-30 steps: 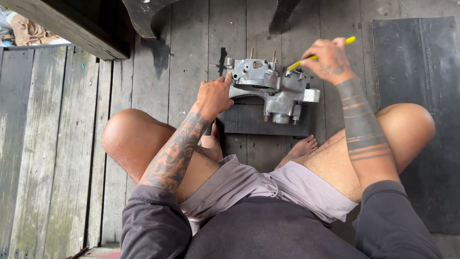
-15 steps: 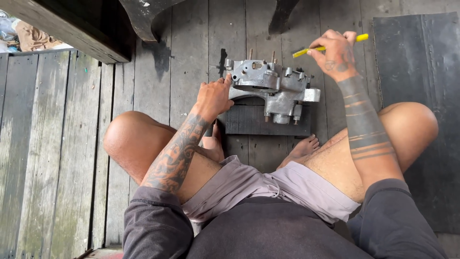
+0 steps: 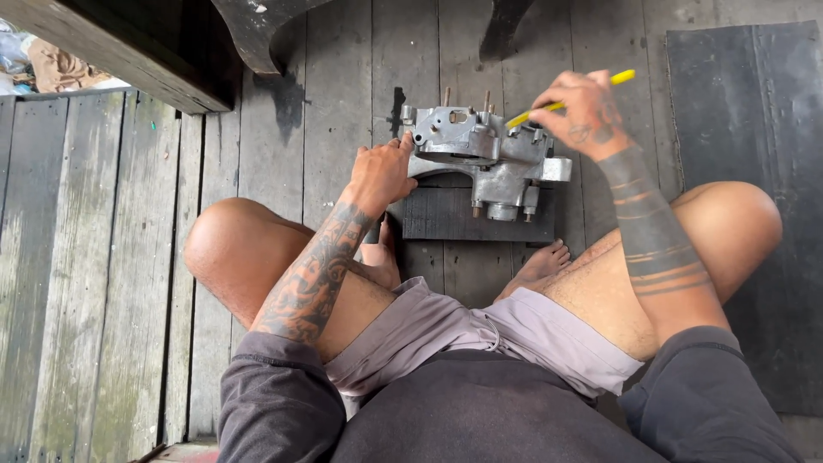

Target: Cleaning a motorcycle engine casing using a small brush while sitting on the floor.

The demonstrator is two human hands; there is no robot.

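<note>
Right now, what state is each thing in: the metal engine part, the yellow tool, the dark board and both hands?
Metal engine part: resting on the dark board.
Dark board: flat on the plank floor.
Yellow tool: gripped, tip on the part.
Right hand: closed around the tool.
Left hand: bracing the part's left edge.

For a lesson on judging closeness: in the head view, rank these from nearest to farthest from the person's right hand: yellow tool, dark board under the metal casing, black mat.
1. yellow tool, held in the right hand.
2. dark board, below-left, under the metal casing.
3. black mat, off to the right; close to the board's rank.
</note>
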